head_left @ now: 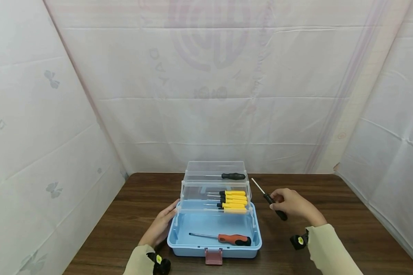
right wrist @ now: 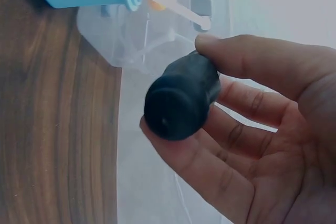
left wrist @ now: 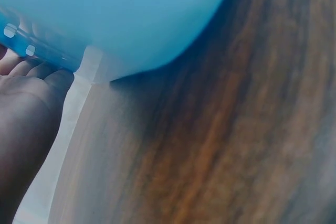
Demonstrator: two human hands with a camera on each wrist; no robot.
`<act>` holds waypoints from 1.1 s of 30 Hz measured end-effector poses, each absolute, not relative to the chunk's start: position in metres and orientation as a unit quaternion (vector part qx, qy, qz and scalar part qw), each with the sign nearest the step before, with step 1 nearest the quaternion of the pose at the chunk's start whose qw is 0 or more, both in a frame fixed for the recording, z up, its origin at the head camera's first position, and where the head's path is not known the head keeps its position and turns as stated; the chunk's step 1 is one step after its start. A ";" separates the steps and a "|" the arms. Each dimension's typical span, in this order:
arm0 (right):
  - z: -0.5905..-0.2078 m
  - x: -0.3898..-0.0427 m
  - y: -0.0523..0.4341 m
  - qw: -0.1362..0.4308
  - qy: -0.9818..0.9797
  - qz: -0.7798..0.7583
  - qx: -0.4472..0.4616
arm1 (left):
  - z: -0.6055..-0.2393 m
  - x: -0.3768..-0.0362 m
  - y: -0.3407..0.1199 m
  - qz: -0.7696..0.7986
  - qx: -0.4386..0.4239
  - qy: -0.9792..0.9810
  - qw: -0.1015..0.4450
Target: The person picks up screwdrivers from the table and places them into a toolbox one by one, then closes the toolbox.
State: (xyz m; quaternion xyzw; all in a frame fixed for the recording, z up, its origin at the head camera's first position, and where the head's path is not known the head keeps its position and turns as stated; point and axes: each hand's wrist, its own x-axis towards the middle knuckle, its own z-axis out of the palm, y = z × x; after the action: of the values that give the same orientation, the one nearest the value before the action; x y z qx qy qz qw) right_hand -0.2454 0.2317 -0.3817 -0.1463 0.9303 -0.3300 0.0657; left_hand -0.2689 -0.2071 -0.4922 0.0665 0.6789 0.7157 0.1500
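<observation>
One black-handled screwdriver (head_left: 270,200), slim shaft pointing up and away, is held in the air just right of the toolbox, above the table; the right hand (head_left: 293,204) grasps its handle, thumb on top and fingers curled beneath, as the right wrist view (right wrist: 181,102) confirms with the butt of the handle facing the camera. One light blue toolbox (head_left: 179,238) stands open at the middle of the near table edge, with one reddish latch (head_left: 213,256) at its front. Its clear cantilever trays are raised in two tiers behind the base. The upper tray (head_left: 215,167) carries one black-handled screwdriver (head_left: 232,176). The lower tray (head_left: 196,193) carries yellow-handled screwdrivers (head_left: 232,200), roughly five, lying side by side with handles to the right; the exact count is hard to tell. The blue base holds one orange-and-black screwdriver (head_left: 234,240), shaft pointing left. The left hand (head_left: 160,226) rests against the left wall of the toolbox, fingers fairly straight and laid on the plastic near the tray hinge, holding nothing; the left wrist view shows its fingers (left wrist: 39,72) touching the blue wall. One dark wood-grain table (head_left: 344,214) bears everything. White sheeting (head_left: 206,95) encloses the table on three sides. Both arms wear pale sleeves, one wrist camera on each.
</observation>
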 end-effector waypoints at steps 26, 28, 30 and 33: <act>-0.359 -0.277 0.215 0.033 0.936 -0.316 -0.154 | -0.491 -0.268 -0.205 0.701 0.059 0.696 0.143; -0.358 -0.279 0.212 0.034 0.935 -0.317 -0.155 | -0.490 -0.268 -0.205 0.701 0.058 0.696 0.144; -0.357 -0.281 0.209 0.033 0.934 -0.320 -0.155 | -0.490 -0.268 -0.205 0.700 0.057 0.697 0.144; -0.357 -0.285 0.205 0.035 0.930 -0.327 -0.161 | -0.490 -0.268 -0.205 0.700 0.056 0.698 0.143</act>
State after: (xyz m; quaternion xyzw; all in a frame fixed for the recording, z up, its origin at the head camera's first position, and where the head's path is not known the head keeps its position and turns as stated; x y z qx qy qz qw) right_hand -0.2848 0.2054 -0.3567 -0.1610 0.9304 -0.3275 0.0351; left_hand -0.2677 -0.2052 -0.4903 0.0556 0.6979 0.6995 0.1429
